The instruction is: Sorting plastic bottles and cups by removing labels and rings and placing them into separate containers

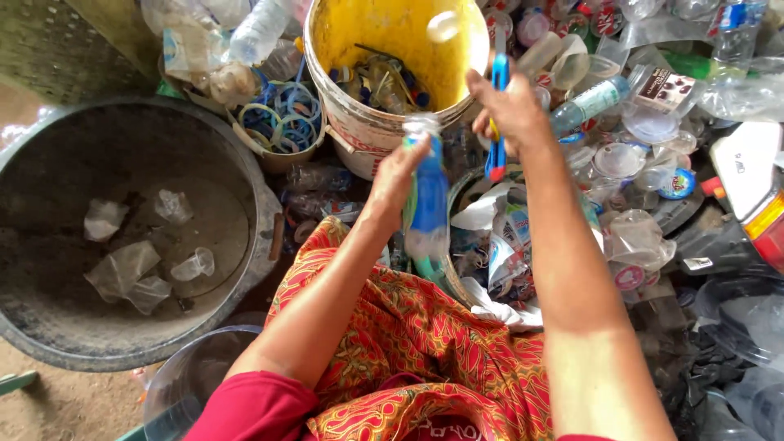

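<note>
My left hand [394,178] grips a clear plastic bottle with a blue label [427,196], held upright in front of my lap. My right hand [508,106] is raised just beyond it and holds a thin blue tool [496,122] that looks like a cutter, pointing down. A small white cap [443,26] is in the air over the yellow bucket [339,33], blurred by motion. The bucket stands straight ahead and holds caps and plastic rings at its bottom.
A big grey tub [245,163] on the left holds a few crumpled clear cups. A small pail of blue and yellow rings [278,118] sits between tub and bucket. Heaped bottles, cups and lids [637,139] fill the right. A clear bowl [184,380] sits near my left elbow.
</note>
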